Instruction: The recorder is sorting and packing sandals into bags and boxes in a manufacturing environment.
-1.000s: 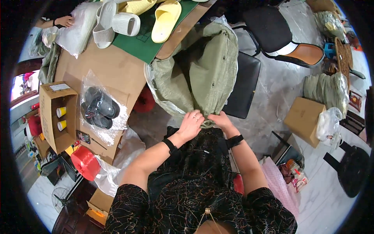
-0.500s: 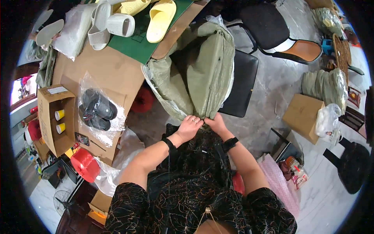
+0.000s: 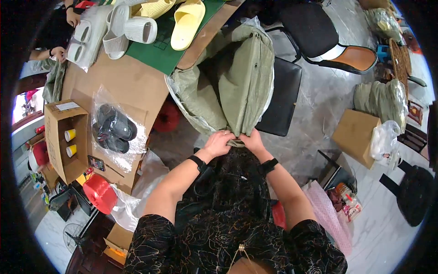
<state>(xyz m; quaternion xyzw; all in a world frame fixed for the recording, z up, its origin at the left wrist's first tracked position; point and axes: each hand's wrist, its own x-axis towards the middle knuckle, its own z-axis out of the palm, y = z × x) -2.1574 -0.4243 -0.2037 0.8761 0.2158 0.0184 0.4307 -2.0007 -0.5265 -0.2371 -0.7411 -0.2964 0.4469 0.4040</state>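
A large olive-green woven sack [image 3: 246, 86] stands in front of me, its mouth gaping and dark inside. At the sack's near rim my left hand [image 3: 220, 142] is closed, fingers curled over the fabric. My right hand [image 3: 252, 142] pinches the same rim just beside it, the two hands almost touching. The fingertips are partly hidden by the folded edge. Left of the sack, on the cardboard-covered table [image 3: 82, 86], lies a pair of black slippers [image 3: 116, 128] in a clear plastic bag.
Yellow slides [image 3: 188, 25] and grey slides [image 3: 116, 32] rest on a green sheet. An open carton [image 3: 68, 141] holds yellow cups. Right of the sack are a black stool [image 3: 283, 98], a chair [image 3: 310, 27] and a closed carton [image 3: 356, 137]. Another person's hand [image 3: 58, 54] is at far left.
Another person's hands have come in at the upper left, with white slippers now showing on the plastic packs there. My left hand has shifted slightly along the sack's rim.
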